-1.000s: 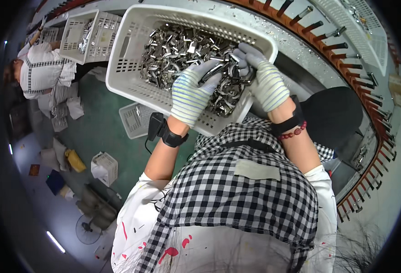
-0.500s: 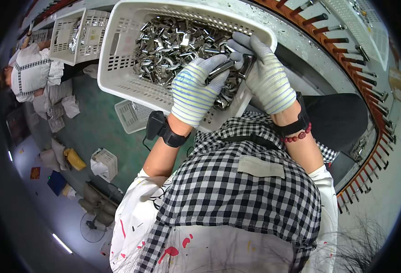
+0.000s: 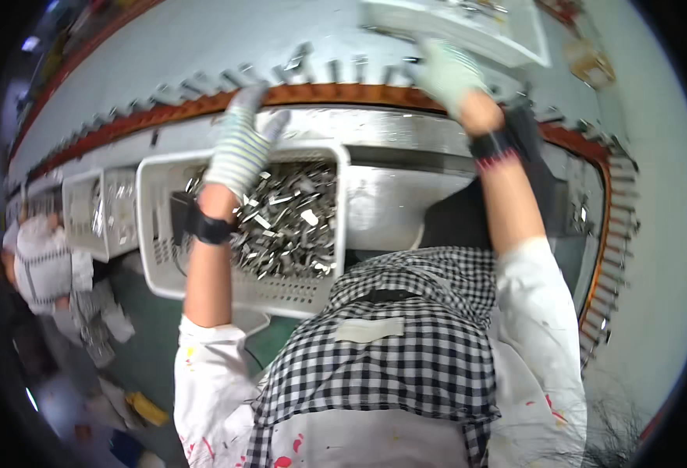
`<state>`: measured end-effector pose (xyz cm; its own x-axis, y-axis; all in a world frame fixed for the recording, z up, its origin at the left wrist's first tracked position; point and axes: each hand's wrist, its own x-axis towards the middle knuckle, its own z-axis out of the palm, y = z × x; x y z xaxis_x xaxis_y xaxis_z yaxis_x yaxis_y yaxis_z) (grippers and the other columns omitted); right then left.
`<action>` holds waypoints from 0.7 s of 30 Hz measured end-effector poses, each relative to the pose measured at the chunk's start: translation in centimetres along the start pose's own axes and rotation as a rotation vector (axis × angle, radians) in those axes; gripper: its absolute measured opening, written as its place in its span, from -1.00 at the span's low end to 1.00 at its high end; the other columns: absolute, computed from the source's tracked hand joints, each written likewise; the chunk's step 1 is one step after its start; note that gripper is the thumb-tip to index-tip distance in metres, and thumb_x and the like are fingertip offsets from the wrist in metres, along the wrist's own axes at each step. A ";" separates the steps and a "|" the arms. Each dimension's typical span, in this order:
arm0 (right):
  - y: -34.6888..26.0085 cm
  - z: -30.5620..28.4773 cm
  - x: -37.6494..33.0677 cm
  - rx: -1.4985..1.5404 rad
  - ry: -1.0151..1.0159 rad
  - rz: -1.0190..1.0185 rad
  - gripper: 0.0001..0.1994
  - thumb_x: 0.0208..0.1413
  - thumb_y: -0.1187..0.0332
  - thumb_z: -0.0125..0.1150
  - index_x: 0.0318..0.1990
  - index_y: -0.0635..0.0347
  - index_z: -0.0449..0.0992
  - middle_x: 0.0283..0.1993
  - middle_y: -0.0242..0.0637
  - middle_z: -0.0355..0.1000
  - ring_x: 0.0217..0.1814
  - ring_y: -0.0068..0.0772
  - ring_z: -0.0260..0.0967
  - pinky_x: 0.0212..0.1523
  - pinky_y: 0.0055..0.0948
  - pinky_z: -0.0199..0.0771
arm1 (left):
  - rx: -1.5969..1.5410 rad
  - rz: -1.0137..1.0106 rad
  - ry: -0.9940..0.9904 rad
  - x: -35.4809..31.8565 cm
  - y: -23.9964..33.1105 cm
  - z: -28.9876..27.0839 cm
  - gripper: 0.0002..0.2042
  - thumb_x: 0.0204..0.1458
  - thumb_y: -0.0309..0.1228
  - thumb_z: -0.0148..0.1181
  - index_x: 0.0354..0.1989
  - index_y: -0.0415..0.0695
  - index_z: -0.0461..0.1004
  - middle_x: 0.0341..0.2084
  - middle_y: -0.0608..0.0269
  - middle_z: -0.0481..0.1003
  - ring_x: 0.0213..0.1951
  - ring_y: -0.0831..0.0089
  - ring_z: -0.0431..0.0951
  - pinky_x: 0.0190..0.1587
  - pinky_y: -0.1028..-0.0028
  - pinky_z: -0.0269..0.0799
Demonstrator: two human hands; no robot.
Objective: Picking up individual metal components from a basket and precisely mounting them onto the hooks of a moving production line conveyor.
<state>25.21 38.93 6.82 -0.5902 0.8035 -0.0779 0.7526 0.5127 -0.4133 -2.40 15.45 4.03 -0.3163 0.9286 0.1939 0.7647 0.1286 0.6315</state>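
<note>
My left hand (image 3: 242, 148), in a striped work glove, is raised over the rear edge of a white plastic basket (image 3: 342, 203). Its thumb and fingers are apart, with nothing seen between them, and the fingertips reach the orange rail (image 3: 320, 95). The basket holds a heap of small shiny metal pieces (image 3: 289, 222). My right hand (image 3: 451, 74), gloved too, is smeared by motion above the far part of the rail. A dark metal piece lies beside its fingertips; whether the fingers grip it cannot be told. Similar metal pieces (image 3: 300, 62) stand in a row along the rail.
Another white basket (image 3: 507, 35) with parts stands beyond my right hand. A metal tray surface (image 3: 406, 207) runs right of the heaped basket. The rail curves down the right side. More white baskets (image 3: 86, 210) and a person (image 3: 43, 257) are at the far left.
My hands held metal pieces together over the basket; now they are apart, the left toward the rail and the right farther out. The view has turned, so the basket appears further left.
</note>
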 end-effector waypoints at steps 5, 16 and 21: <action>-2.2 4.4 5.0 -0.138 -0.233 -0.201 -0.72 0.16 0.27 0.21 -0.10 0.16 0.73 -0.18 0.10 0.67 -0.19 0.11 0.67 -0.09 0.00 0.67 | 0.187 -0.243 -0.321 12.3 -3.7 2.5 -0.39 0.23 -0.02 0.30 0.34 -0.17 0.48 -0.14 -0.12 0.70 -0.18 0.03 0.73 -0.06 0.18 0.63; 17.4 -10.6 -9.0 0.018 0.366 0.129 -0.55 0.22 0.37 0.26 0.29 -0.04 0.58 0.12 0.01 0.62 0.20 0.11 0.54 0.21 -0.09 0.57 | 0.535 0.144 -0.046 7.2 4.4 0.6 -0.83 0.25 -0.25 0.35 -0.05 0.07 0.71 -0.21 0.13 0.72 -0.21 0.11 0.75 -0.13 0.22 0.65; 22.7 -11.2 -7.1 -0.143 -0.036 0.279 -0.59 0.18 0.38 0.24 0.20 0.10 0.63 0.06 -0.02 0.66 0.12 0.12 0.61 0.16 -0.06 0.59 | -0.260 -0.004 -0.301 9.6 11.8 10.2 -0.62 0.23 -0.30 0.39 0.20 -0.08 0.63 -0.06 0.04 0.73 -0.07 0.24 0.76 -0.02 0.33 0.66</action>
<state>49.78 48.29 8.18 -0.3632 0.9092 -0.2033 0.9188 0.3135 -0.2398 9.29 29.46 5.72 -0.1106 0.9938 -0.0137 0.5837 0.0761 0.8084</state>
